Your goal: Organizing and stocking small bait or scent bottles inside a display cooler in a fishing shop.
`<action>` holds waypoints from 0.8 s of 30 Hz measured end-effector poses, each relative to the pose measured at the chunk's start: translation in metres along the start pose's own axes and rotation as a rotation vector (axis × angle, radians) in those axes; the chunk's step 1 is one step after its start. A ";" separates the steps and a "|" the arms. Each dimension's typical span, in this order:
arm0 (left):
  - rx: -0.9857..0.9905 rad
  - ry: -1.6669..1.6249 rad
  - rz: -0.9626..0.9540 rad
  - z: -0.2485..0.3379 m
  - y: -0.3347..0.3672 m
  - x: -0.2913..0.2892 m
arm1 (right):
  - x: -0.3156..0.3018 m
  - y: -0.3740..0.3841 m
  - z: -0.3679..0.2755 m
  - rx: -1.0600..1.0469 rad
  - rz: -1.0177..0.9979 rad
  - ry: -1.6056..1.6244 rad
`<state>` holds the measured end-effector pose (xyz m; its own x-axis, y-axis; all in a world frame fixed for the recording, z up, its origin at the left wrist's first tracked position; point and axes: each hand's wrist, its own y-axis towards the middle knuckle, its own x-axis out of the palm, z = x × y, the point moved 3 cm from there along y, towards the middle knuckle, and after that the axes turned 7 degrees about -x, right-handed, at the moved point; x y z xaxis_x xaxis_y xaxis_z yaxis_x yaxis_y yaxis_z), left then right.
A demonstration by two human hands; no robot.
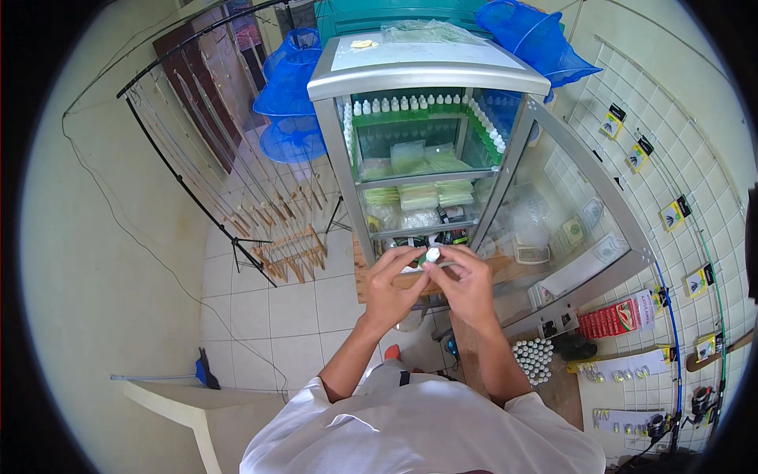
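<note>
Both my hands are raised in front of an open glass display cabinet (426, 75). Between them is a small bottle (430, 256) with a green body and a white cap. My left hand (392, 286) grips the bottle's body from the left. My right hand (467, 286) pinches the bottle's top end with thumb and forefinger. The cabinet's upper shelf carries rows of similar white-capped green bottles (410, 104). Lower shelves hold flat green packets (418, 196) and clear bags.
The cabinet's glass door (568, 213) stands swung open to the right. A tray of white-capped bottles (534, 357) and a red box (617, 317) lie at lower right. Fishing rods lean on a rack (237, 197) at left. Blue nets (288, 87) hang behind.
</note>
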<state>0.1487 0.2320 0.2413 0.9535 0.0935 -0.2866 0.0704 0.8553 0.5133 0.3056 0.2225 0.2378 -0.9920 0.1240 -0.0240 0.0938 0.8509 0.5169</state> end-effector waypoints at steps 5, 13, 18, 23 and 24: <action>0.038 -0.038 0.065 -0.015 0.032 -0.025 | -0.002 0.068 0.014 0.028 0.077 0.057; 0.078 0.031 0.198 -0.054 0.078 -0.079 | -0.006 0.215 0.032 -0.125 0.149 -0.335; -0.011 -0.025 0.135 -0.075 0.096 -0.084 | -0.019 0.300 0.088 -0.067 0.033 -0.600; 0.012 -0.031 0.096 -0.089 0.102 -0.088 | -0.026 0.334 0.113 -0.289 -0.034 -1.032; 0.028 -0.023 0.090 -0.091 0.103 -0.088 | -0.030 0.337 0.118 -0.285 -0.028 -1.037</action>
<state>0.0452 0.3578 0.2461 0.9628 0.1574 -0.2198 -0.0080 0.8292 0.5588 0.3765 0.5656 0.3117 -0.4251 0.5930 -0.6839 -0.0840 0.7264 0.6821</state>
